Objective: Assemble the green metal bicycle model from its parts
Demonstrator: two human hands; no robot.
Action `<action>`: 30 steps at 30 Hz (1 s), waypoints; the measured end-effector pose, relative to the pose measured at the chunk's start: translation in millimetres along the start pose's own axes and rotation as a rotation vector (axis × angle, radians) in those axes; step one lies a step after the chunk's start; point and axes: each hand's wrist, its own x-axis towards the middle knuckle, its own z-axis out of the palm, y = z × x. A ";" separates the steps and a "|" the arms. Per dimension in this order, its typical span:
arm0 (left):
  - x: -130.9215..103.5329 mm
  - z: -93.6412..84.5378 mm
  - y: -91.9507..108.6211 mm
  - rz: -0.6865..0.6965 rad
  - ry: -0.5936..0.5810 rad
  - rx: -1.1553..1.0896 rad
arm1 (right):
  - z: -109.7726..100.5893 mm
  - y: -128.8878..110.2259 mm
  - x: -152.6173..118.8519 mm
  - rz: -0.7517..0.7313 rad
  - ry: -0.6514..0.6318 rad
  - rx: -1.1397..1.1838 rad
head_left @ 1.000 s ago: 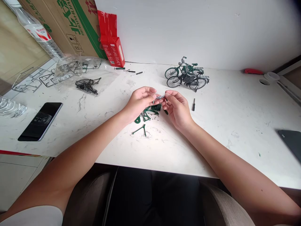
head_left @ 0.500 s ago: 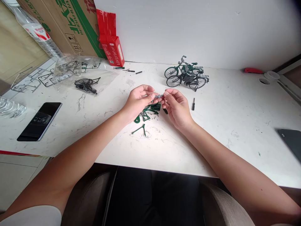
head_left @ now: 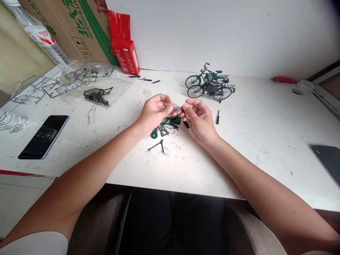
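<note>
Between my two hands, above the middle of the white table [head_left: 127,156], is a small silver part [head_left: 177,108]. My left hand [head_left: 156,110] pinches its left end between thumb and fingers. The fingertips of my right hand [head_left: 198,118] are closed on its right end. Just below lie green model pieces [head_left: 164,131], with tiny loose bits beside them, partly hidden by my hands. A green forked piece [head_left: 158,146] lies nearer the table's front edge.
Two model bicycles [head_left: 209,85] stand at the back. A small screwdriver [head_left: 218,117] lies to the right. Leftward are a phone [head_left: 44,137], bagged black parts [head_left: 98,95], a red packet [head_left: 126,53] and a bottle [head_left: 39,35].
Both hands keep their grip on the silver part, which shows slightly more between the fingers. The whole view has shifted a little.
</note>
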 end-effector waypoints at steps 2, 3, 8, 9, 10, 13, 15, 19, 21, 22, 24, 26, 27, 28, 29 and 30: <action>0.6 -0.9 0.0 0.009 0.004 0.009 | 0.6 -1.3 -0.2 -0.002 -0.001 0.011; 0.5 -0.9 0.4 0.009 0.002 0.010 | 0.9 -1.8 -0.4 0.001 0.002 0.015; -2.2 1.9 2.9 -0.009 -0.011 -0.010 | 0.3 -1.4 0.0 0.033 0.030 0.008; -2.8 2.5 3.2 -0.011 -0.010 -0.016 | -0.1 -0.9 0.2 0.037 0.033 0.007; -3.3 3.0 3.5 -0.015 -0.009 -0.022 | -0.5 -0.4 0.3 0.039 0.034 0.006; -4.2 4.0 4.1 -0.034 -0.008 -0.031 | -1.6 0.7 0.1 0.053 0.029 0.003; -4.4 4.6 4.7 -0.045 -0.012 -0.035 | -1.9 0.6 -0.2 0.064 0.031 0.005; -4.7 6.1 5.5 -0.045 -0.011 -0.047 | -1.5 0.2 -0.6 0.075 0.051 0.030; -5.0 6.7 5.5 -0.042 -0.005 -0.050 | -1.4 0.5 -0.4 0.067 0.052 0.036; -5.1 6.9 5.4 -0.041 -0.003 -0.050 | -1.5 0.8 -0.2 0.060 0.049 0.033; -5.2 6.9 5.1 -0.038 -0.005 -0.049 | -1.8 1.5 0.1 0.045 0.044 0.017; -5.0 6.4 4.8 -0.032 -0.008 -0.047 | -2.1 2.0 0.4 0.035 0.048 0.000; -4.9 6.1 4.5 -0.027 -0.010 -0.045 | -2.1 2.0 0.4 0.032 0.049 -0.005; -4.7 5.7 4.3 -0.023 -0.010 -0.044 | -2.0 1.8 0.4 0.030 0.048 -0.007; -4.6 5.3 4.0 -0.018 -0.010 -0.043 | -1.9 1.5 0.3 0.029 0.045 -0.005; -4.4 5.0 3.7 -0.013 -0.010 -0.043 | -1.7 1.1 0.2 0.028 0.041 0.002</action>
